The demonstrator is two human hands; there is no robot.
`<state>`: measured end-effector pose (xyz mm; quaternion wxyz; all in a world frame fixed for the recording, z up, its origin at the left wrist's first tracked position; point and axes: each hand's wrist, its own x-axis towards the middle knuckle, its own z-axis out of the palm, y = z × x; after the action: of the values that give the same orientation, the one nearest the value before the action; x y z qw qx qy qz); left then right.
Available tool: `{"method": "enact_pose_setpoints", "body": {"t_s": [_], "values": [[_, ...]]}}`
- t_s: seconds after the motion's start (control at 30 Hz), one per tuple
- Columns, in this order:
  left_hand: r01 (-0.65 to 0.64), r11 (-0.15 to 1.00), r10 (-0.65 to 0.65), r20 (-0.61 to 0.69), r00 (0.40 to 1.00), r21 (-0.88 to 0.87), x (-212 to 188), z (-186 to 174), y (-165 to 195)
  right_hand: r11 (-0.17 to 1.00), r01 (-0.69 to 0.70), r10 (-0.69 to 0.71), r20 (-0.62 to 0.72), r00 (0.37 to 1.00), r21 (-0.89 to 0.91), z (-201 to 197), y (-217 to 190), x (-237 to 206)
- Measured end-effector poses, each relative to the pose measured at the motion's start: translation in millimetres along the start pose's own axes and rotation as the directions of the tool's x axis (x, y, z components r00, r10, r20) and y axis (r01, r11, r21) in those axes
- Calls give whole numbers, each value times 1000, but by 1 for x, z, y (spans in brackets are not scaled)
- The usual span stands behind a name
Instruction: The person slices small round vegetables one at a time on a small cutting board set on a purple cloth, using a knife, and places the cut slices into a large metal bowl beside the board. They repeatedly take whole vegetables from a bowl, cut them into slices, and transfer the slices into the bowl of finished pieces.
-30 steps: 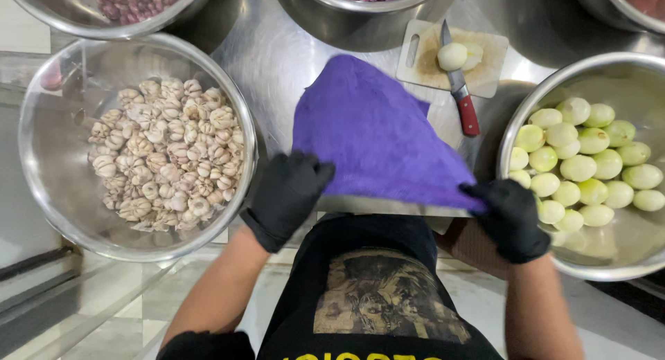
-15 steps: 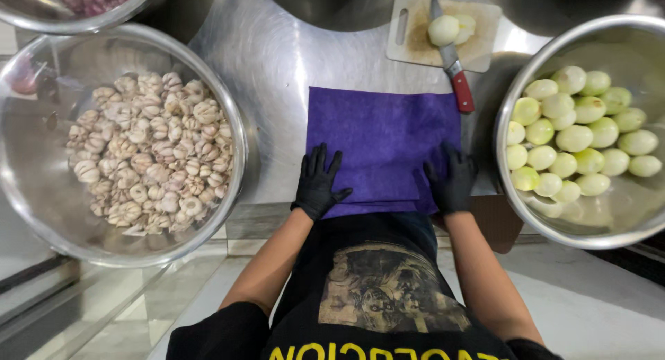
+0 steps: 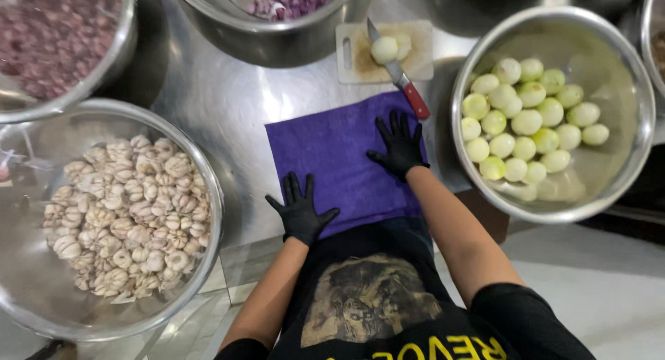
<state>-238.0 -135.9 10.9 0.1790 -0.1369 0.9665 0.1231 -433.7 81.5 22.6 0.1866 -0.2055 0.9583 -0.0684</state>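
- A stainless-steel counter fills most of the view; its bare metal throws back a bright glare from overhead light near the middle.
- The counter's near edge runs across below the middle of the picture, with a stepped metal lip at its near left corner.
- Beyond the near right edge, a pale, smooth floor shows.
- A dark gap lies by the right edge.

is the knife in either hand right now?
No. The knife lies on the cutting board; both gloved hands, left and right, rest flat on the purple cloth.
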Motion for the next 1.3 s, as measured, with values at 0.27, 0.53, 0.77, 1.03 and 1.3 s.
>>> {"method": "enact_pose_setpoints", "body": {"t_s": [0.27,0.53,0.77,1.03,1.3], "values": [[-103,909,-34,-317,948,-404,57,-47,30,565,-226,554,-162,817,794,-71,57,86],[-22,802,-289,-420,860,-597,248,-110,110,421,-691,831,57,554,588,-118,61,162],[401,763,-502,-74,862,-507,281,-149,151,409,-776,864,68,498,480,-126,63,172],[421,839,-484,-121,867,-345,303,-140,157,444,-599,843,-84,531,666,-108,64,181],[408,775,-406,115,907,-483,309,-140,127,568,-525,764,-168,623,633,-113,69,180]]}}
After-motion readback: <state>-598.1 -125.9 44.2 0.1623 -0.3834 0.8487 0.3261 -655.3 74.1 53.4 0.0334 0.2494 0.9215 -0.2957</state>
